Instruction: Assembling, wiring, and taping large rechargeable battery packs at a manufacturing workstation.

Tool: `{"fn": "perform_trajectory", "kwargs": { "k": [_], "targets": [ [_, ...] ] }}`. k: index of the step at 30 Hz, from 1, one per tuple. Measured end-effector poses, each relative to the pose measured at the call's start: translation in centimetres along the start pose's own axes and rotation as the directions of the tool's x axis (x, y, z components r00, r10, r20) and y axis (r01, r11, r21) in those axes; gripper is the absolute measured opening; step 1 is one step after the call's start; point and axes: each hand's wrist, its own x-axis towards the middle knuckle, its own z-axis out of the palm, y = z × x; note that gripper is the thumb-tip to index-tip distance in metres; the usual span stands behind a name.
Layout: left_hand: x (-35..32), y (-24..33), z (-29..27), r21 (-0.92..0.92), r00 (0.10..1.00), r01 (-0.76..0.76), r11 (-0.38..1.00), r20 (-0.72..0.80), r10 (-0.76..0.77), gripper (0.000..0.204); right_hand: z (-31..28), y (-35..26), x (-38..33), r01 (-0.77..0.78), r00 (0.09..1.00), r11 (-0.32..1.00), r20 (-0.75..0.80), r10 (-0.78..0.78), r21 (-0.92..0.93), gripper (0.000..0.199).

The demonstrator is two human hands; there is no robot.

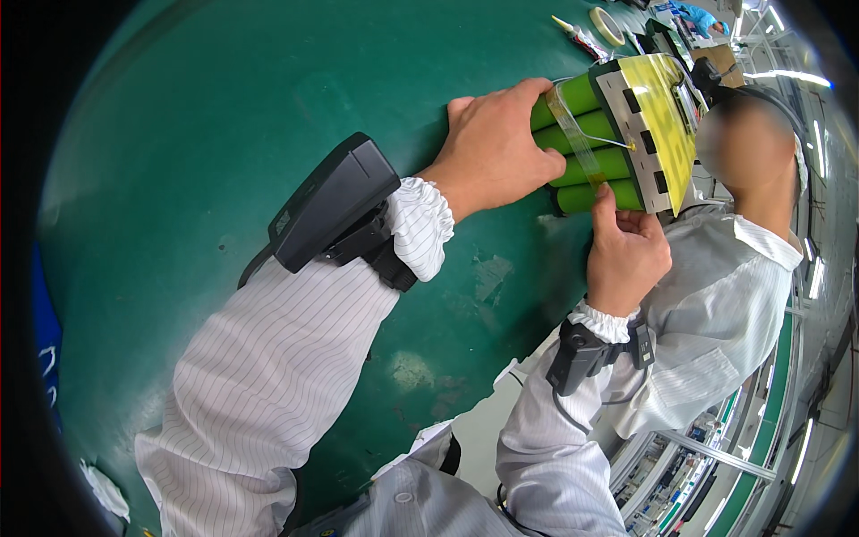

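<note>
A battery pack [586, 134] of several green cylindrical cells is at the upper right of the green table. A yellow sheet [658, 112] covers its right side, next to a pale cell holder with black slots. A strip of clear tape [573, 125] runs across the cells, and a thin white wire lies over them. My left hand [497, 148] grips the cells' left ends between fingers and thumb. At the lower corner my right hand [631, 255] is closed, its thumb on the lowest cell where the tape ends. Whether it pinches the tape too, I cannot tell.
A roll of tape [607, 27] and a tube with a pointed nozzle [580, 38] lie beyond the pack. Close on the right stands a person in a white striped coat [716, 295]. Black devices [335, 201] are strapped to my wrists. Shelving with parts [680, 474] is at the lower right.
</note>
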Motion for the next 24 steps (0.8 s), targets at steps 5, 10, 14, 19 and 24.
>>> {"fn": "perform_trajectory", "kwargs": {
  "k": [5, 10, 14, 19, 24],
  "targets": [
    [0.0, 0.1, -0.1, -0.017, 1.0, 0.017, 1.0, 0.021, -0.017, 0.063, 0.4, 0.0, -0.2, -0.036, 0.999, 0.999, -0.009, 0.036, 0.038, 0.032],
    [0.2, 0.1, 0.2, -0.01, 1.0, 0.01, 1.0, 0.017, -0.01, 0.063, 0.7, 0.1, -0.2, -0.093, 0.996, 0.984, -0.002, 0.094, 0.15, 0.032],
    [0.3, 0.2, 0.2, -0.003, 0.999, 0.024, 1.0, 0.026, -0.024, 0.063, 0.8, 0.1, -0.2, -0.122, 0.992, 0.982, -0.004, 0.123, 0.142, 0.032],
    [0.4, 0.2, 0.3, -0.004, 0.999, 0.024, 1.0, 0.031, -0.024, 0.062, 1.4, 1.1, -0.6, -0.102, 0.993, 0.991, -0.057, 0.107, 0.088, 0.034],
    [0.3, 0.2, -0.1, 0.0, 0.999, 0.025, 1.0, 0.031, -0.025, 0.062, 1.3, 0.8, -0.8, -0.117, 0.992, 0.98, -0.033, 0.124, 0.162, 0.037]
  ]
}}
